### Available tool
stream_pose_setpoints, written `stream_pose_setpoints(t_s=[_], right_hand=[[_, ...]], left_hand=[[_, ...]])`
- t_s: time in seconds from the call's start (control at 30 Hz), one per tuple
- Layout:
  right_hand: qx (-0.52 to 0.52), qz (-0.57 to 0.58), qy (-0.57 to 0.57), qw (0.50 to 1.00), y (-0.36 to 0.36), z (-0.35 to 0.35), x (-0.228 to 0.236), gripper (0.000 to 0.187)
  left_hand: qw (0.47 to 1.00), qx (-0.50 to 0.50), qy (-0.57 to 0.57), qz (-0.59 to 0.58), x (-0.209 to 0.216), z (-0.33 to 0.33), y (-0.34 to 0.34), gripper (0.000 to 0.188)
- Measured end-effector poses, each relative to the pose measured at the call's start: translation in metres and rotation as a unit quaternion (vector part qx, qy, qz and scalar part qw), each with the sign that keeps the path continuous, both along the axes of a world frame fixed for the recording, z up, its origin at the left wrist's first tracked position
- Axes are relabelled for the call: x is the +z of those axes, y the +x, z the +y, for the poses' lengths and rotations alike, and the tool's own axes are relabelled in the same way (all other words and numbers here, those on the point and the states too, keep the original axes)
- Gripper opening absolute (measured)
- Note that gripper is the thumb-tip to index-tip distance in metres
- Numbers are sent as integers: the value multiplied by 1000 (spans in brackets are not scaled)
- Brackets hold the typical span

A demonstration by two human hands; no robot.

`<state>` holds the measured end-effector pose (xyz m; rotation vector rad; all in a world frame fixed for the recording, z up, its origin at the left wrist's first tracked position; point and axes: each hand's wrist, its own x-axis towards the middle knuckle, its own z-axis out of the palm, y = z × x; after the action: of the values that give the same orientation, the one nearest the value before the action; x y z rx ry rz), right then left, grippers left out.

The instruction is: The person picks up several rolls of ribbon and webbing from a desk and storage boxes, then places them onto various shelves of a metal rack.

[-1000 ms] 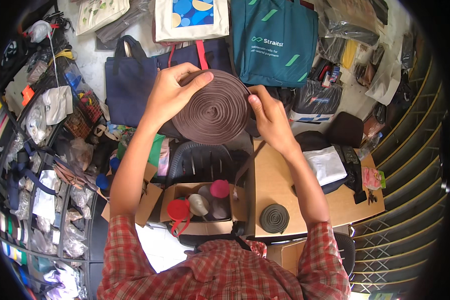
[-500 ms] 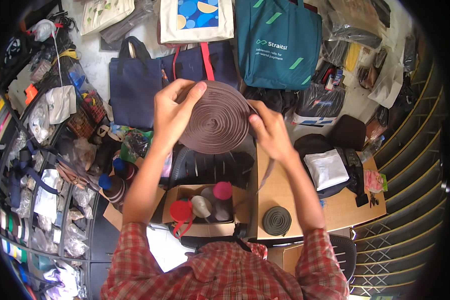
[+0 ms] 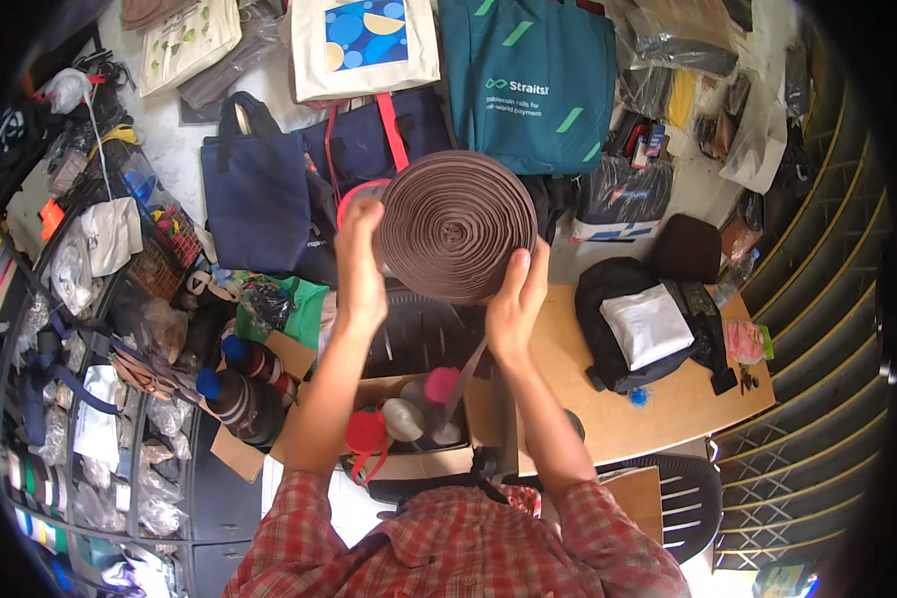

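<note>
A big flat coil of brown webbing strap (image 3: 456, 227) is held up in front of me, its spiral side facing me. My left hand (image 3: 362, 269) grips its left edge, fingers mostly hidden behind it. At the lower right rim, my right hand (image 3: 514, 309) clasps the coil with the thumb on its near side. A loose strap end (image 3: 462, 384) dangles beside my right hand, over an open cardboard box (image 3: 424, 464). That box holds a red-lidded container (image 3: 366, 431), a pink-topped one (image 3: 442, 385) and a whitish one (image 3: 403, 420).
A wooden table (image 3: 548, 374) on the right bears a black backpack (image 3: 608, 289) and a folded white cloth (image 3: 648, 326). Blue-capped bottles (image 3: 239, 404) stand left of the box. Ahead lie a navy bag (image 3: 254, 199) and a green tote bag (image 3: 528, 90). Crowded shelving (image 3: 120, 468) lines the left.
The coil has come slightly right and faces me more squarely. My left hand has slid down its left side; my right hand has moved lower and left. My right forearm now mostly covers a small dark roll.
</note>
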<state>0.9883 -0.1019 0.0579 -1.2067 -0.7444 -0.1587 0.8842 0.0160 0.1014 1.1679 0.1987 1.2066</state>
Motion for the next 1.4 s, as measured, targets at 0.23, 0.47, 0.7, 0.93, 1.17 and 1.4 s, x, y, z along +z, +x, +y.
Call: stream_pose_setpoints(t_s=[0.23, 0.47, 0.7, 0.93, 1.17, 1.4], right_hand=[[45, -202, -86, 975, 31, -30, 0, 26], [10, -170, -60, 984, 46, -62, -7, 23], [-22, 104, -33, 994, 60, -74, -56, 28], [-216, 81, 27, 973, 58, -80, -88, 36], [-137, 11, -69, 988, 88, -140, -98, 33], [-143, 60, -33, 987, 101, -168, -103, 24]], left_hand=[[855, -135, 391, 314, 61, 4, 7, 33], [823, -162, 379, 391, 45, -35, 32, 25], [979, 9, 158, 130, -14, -59, 79, 28], [991, -56, -123, 7, -89, -131, 113, 33], [953, -142, 161, 212, -66, -94, 125, 34], [948, -202, 64, 236, -97, -128, 141, 36]])
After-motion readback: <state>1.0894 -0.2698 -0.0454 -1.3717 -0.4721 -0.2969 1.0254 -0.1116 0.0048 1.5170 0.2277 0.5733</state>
